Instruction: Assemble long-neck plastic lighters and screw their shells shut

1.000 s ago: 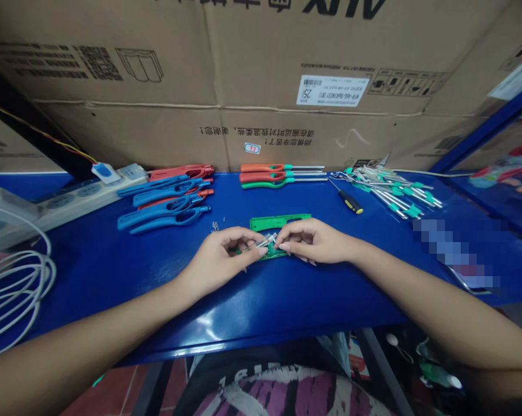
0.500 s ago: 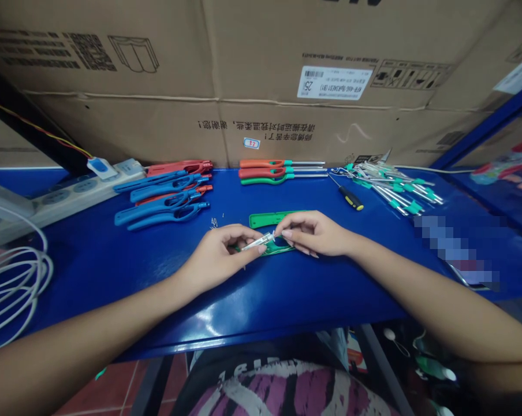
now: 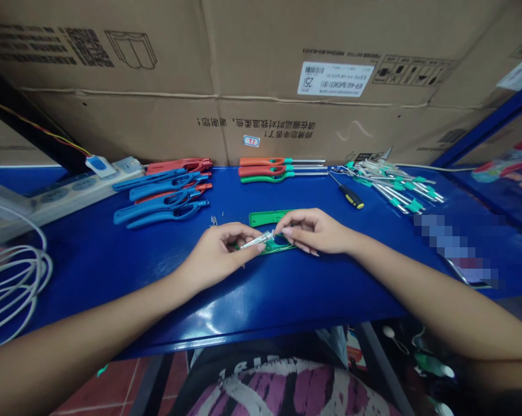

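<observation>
Most of the writing before me is on the cardboard box [image 3: 261, 75] at 12 o'clock, printed upside down to me. Its white label [image 3: 335, 79], towards 1 o'clock, shows "25" and a code beginning "KFR" and ending "(B1)"; the finer lines are too small. Below runs Chinese lettering, including 谢谢您!, and a little blue-edged sticker [image 3: 251, 141] bears red digits that look like 33. A QR code [image 3: 90, 46] sits at 11 o'clock.

My left hand [image 3: 220, 248] is closed lightly round a clear tube [image 3: 254, 240], thumb along the near side, its rear end hidden in my palm. My right hand [image 3: 315, 231] is curled, thumb and forefinger nearly together at the tube's tip; whether they grip it, I can't tell. The tube is over a green handle half [image 3: 282, 247], largely covered by my hands; another green half [image 3: 263, 218] lies just beyond at 12 o'clock, its right end behind my fingers.

On the blue bench [image 3: 157, 289], blue handles [image 3: 161, 214] overlap red ones at 10 o'clock, three lighters [image 3: 263, 171] lie at 12, and a screwdriver [image 3: 351, 196] and tangled metal rods [image 3: 402, 190] at 2. Something flat at 3 o'clock is masked by blocks. The lettering on my shirt [image 3: 278, 390], at 6, is partly folded away and unreadable.
</observation>
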The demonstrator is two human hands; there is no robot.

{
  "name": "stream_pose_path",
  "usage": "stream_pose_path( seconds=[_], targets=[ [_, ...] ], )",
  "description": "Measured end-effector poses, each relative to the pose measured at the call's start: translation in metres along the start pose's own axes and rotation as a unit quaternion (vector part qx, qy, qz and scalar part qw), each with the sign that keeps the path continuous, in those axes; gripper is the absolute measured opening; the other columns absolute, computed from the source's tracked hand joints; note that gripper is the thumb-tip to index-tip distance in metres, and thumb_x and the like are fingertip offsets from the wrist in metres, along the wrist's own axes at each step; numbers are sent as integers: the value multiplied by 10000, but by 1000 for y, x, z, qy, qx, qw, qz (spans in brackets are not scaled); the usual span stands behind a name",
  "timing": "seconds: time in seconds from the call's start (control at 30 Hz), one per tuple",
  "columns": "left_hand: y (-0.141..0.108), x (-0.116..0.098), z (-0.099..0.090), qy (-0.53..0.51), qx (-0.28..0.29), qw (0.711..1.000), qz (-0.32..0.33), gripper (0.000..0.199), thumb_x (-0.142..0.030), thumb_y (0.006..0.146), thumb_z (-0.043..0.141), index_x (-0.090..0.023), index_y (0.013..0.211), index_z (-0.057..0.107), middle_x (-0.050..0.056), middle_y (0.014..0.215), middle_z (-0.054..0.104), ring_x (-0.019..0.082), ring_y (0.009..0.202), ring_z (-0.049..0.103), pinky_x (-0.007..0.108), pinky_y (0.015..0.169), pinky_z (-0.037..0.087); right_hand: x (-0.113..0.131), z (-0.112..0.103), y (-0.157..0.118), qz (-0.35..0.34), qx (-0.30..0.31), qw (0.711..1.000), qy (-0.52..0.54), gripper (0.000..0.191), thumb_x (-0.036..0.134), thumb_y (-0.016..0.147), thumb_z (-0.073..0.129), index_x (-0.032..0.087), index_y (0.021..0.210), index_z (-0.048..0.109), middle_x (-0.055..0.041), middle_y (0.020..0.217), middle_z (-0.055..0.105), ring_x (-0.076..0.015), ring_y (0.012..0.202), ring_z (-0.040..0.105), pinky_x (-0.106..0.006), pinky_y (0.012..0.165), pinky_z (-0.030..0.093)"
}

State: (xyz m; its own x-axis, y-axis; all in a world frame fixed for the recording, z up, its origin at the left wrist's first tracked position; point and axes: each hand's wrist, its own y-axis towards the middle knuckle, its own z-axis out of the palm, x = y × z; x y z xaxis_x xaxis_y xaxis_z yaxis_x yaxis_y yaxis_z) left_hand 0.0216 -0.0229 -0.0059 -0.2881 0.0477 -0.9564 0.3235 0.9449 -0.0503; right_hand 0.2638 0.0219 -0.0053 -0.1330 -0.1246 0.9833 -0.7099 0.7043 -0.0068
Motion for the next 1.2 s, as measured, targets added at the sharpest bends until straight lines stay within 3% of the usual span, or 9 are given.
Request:
stream_pose_path(
  seconds=[0.47,0.93,1.2],
  targets=[
    [0,9,1,61,-17,997,46,255,-369,808,763,-174,964,813,40,800,687,115,618,557,227,522,420,-4,6,2,8,-31,999,9,261,385,897,691,134,896,622,72,544,560,-38,360,459,-143,299,369],
    [-1,8,3,40,-26,997,60,217,-360,851,756,-221,1005,821,34,857,746,114,628,608,230,557,464,-7,7,3,20,-40,998,33,300,413,874,722,128,887,631,37,631,627,-40,382,523,-144,306,404],
    [-3,10,5,65,-39,994,79,201,-318,867,748,-220,1027,818,42,904,766,152,781,671,255,684,485,-6,10,3,24,-52,998,37,312,417,861,734,120,867,639,25,635,646,-30,358,505,-146,317,374]
  ],
)
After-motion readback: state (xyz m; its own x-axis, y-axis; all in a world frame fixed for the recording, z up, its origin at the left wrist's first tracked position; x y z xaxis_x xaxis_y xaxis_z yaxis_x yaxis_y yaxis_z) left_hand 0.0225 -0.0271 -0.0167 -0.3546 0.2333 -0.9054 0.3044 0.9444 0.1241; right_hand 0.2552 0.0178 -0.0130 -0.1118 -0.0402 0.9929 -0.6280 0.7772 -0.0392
